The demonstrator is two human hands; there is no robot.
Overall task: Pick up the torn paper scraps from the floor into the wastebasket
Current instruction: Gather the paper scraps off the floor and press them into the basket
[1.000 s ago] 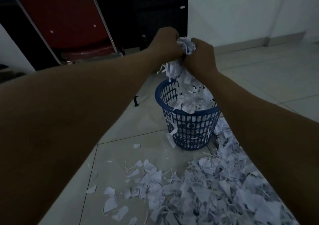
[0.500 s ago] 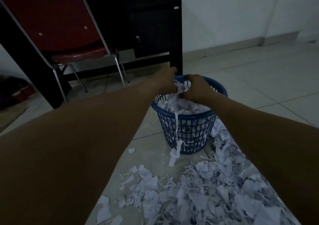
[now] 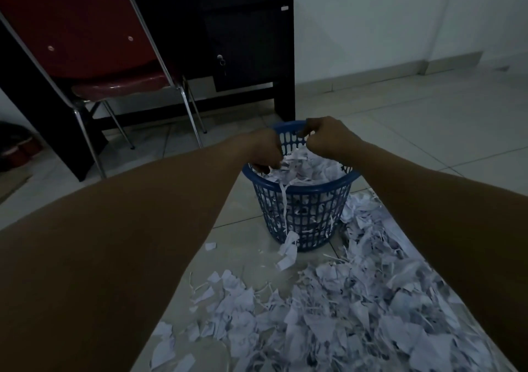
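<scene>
Scraps (image 3: 303,169) under both grips (image 3: 288,146).

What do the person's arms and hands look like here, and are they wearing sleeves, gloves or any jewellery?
Both arms are bare along all of their visible length: no sleeve shows. The left hand and the right hand wear no gloves. No watch, bracelet or ring can be seen, though the room is dim and the fingers are mostly turned away, so small items could be missed.
</scene>
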